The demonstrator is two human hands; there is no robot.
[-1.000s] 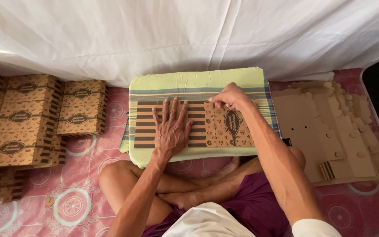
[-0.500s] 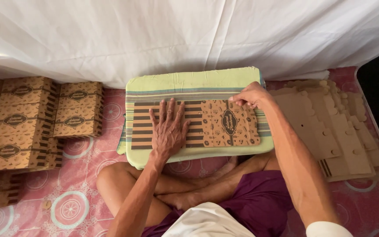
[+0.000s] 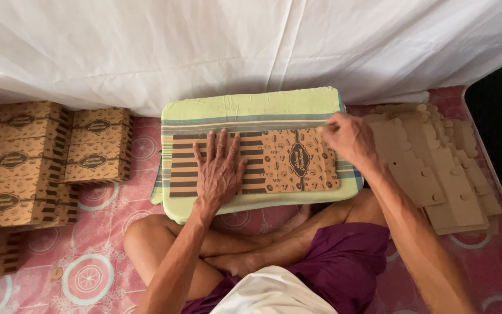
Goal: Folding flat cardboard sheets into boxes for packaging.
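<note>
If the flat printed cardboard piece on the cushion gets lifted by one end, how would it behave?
The printed cardboard sheet looks thin, so probably light and apt to flex at its folds. Lying flat under the left hand, it likely slides rather than rolls.

arms: bare, no sleeves | my left hand [image 3: 219, 171], my right hand [image 3: 348, 138]: no rings or gloves | shorts [image 3: 344, 261]: purple, 5 o'clock | shirt [image 3: 274, 295]: white, 6 o'clock
</note>
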